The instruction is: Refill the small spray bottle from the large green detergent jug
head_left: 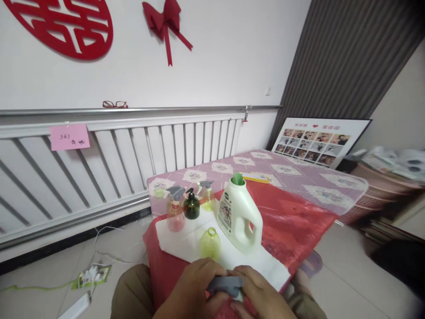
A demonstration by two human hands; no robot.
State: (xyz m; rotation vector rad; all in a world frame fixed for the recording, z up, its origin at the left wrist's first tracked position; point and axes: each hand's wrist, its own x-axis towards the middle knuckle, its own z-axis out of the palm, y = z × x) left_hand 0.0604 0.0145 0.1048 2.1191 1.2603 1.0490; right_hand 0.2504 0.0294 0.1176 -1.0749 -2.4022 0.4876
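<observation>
Both hands are meeting at the bench's near edge: the left hand and right hand are each grasping the grey spray head, just before the open yellow bottle and white jug.

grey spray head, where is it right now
In the head view the grey spray head sits bottom centre, held between both hands, just in front of the open yellow bottle.

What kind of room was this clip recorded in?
Probably a room in a home: a white slatted radiator cover runs along the wall, a red paper wedding emblem hangs above it, and a framed photo collage board leans by the grey curtain.
</observation>
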